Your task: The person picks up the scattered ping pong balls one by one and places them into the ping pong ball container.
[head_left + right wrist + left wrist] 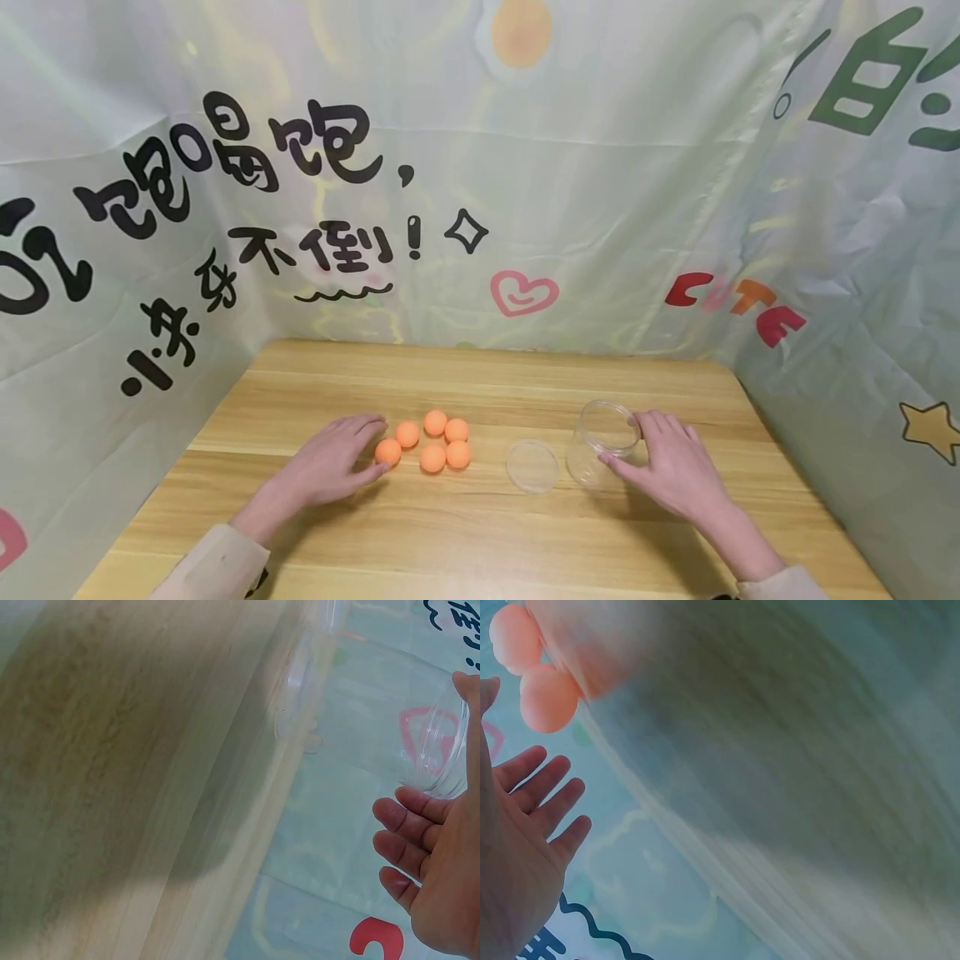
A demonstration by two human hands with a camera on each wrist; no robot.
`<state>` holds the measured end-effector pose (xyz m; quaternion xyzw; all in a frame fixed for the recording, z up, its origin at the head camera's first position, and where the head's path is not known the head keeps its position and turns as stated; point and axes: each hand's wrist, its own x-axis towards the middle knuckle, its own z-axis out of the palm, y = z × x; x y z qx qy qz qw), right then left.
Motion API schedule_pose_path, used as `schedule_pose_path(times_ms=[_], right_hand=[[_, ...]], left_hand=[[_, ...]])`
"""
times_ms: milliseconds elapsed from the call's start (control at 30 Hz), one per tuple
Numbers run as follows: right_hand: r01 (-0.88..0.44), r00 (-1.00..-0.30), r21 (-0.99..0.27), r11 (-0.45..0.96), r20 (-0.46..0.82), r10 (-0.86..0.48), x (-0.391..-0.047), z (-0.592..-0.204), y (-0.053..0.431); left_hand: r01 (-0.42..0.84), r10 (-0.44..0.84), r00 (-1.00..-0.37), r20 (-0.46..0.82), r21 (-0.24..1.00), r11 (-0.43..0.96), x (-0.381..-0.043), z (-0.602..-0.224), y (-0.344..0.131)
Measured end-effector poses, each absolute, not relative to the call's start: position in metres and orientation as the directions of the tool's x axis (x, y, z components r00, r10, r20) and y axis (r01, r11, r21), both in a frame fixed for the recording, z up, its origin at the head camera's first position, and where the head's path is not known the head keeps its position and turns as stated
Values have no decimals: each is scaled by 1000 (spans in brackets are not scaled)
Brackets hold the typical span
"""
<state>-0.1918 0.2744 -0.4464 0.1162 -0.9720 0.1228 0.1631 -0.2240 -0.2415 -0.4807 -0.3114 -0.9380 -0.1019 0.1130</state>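
Several orange ping-pong balls [432, 457] sit in a loose group on the wooden table. At their left side is my left hand [335, 458], its thumb and fingers spread around the nearest ball [387, 452]. The left wrist view shows those fingers [544, 784] fairly straight, with a gap between them and the balls [549, 699]. My right hand [675, 467] grips a clear, open-topped plastic jar [588, 469] near its rim, thumb in front and fingers behind. In the right wrist view the jar [435, 761] lies between thumb and index finger.
A clear round lid [532, 467] lies flat on the table between the balls and the jar. Printed cloth [600, 208] hangs behind and on both sides of the table [480, 542].
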Motion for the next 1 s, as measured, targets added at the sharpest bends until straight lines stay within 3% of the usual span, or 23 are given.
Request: schedule_pose_path(times_ms=[1000], right_hand=[[-262, -928, -222, 939, 326, -181, -191, -444, 273]], left_hand=[[672, 605, -734, 309, 204, 712, -230, -489, -234]])
